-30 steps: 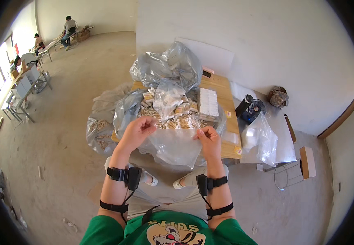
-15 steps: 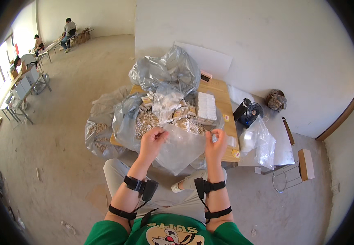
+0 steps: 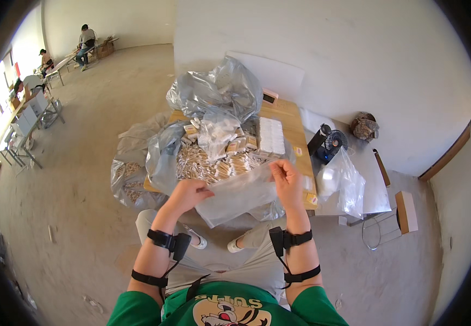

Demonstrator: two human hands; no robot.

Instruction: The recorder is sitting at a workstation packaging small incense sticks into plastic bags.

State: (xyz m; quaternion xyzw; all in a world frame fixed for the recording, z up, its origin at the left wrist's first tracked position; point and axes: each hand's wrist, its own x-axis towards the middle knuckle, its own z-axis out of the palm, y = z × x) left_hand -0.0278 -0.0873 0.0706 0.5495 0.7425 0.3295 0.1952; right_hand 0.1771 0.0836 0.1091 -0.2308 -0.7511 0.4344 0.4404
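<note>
A clear plastic bag (image 3: pixel 236 196) is stretched between my two hands at the table's near edge. My left hand (image 3: pixel 187 195) pinches its left end. My right hand (image 3: pixel 288 182) grips its upper right corner between thumb and fingers, a little higher than the left. Just beyond the bag lies a heap of loose cotton swabs (image 3: pixel 205 165). Small packs of swabs (image 3: pixel 237 145) rest behind the heap, partly covered by a crumpled clear bag (image 3: pixel 217 130). A block of white-wrapped packs (image 3: pixel 270 136) stands to the right of them.
Large grey plastic bags (image 3: pixel 213 89) bulge at the back of the wooden table (image 3: pixel 292 122). Another bag of swabs (image 3: pixel 129 179) hangs at the left. On a side table (image 3: pixel 374 190) stand a black fan (image 3: pixel 334 142) and a white plastic bag (image 3: pixel 344 179). Several people sit far left.
My hands have moved apart, the left one down and left, the right one slightly up. The bag is now pulled out sideways, and more of the swab heap shows.
</note>
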